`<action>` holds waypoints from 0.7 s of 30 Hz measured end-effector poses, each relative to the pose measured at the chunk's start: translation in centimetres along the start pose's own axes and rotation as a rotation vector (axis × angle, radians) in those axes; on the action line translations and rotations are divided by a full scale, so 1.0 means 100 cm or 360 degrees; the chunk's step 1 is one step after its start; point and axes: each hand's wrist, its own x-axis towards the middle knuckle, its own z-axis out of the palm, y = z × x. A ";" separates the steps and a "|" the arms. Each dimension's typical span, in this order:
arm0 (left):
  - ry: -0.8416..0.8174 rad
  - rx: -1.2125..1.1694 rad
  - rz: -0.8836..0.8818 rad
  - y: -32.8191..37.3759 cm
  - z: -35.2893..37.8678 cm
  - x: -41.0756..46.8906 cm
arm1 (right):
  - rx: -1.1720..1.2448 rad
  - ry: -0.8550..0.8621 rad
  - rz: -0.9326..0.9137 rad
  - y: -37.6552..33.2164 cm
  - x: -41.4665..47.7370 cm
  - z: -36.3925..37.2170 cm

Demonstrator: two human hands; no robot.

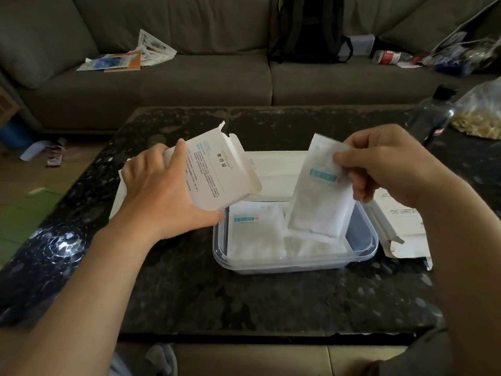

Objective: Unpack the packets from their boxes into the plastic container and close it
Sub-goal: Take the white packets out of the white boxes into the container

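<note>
A clear plastic container (363, 248) stands open on the dark table, with white packets (254, 229) lying flat inside. My left hand (160, 191) grips a white box (217, 172) with its end flaps open, held tilted above the container's left edge. My right hand (385, 164) pinches the top of a white packet (320, 196) with a teal label. That packet hangs upright, its lower end down inside the container. A white lid (276, 161) lies just behind the container.
An opened white box (404, 226) lies flat to the right of the container; another white box edge (119, 196) shows behind my left hand. A dark bottle (431, 115) and a plastic bag (479, 112) stand at the table's far right. A sofa (189, 77) runs behind.
</note>
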 end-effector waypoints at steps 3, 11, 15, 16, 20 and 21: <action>-0.0006 -0.0011 0.0001 0.001 0.001 0.001 | -0.0312 -0.0167 0.0128 0.006 0.009 0.013; -0.0021 -0.0025 -0.0006 -0.001 0.000 0.001 | -0.1369 -0.0055 0.0062 0.029 0.028 0.059; -0.0025 -0.0036 -0.0018 -0.002 -0.001 0.002 | -0.1571 -0.0078 -0.0057 0.034 0.024 0.073; -0.0022 -0.0038 -0.0016 -0.002 -0.001 0.002 | -0.1542 -0.0156 -0.0074 0.034 0.023 0.076; -0.0018 -0.0041 0.0015 0.000 -0.002 0.000 | -0.1352 -0.0651 -0.0042 0.035 0.016 0.088; -0.0021 -0.0040 0.0024 0.001 -0.002 -0.001 | -0.1378 -0.0765 -0.0011 0.036 0.014 0.089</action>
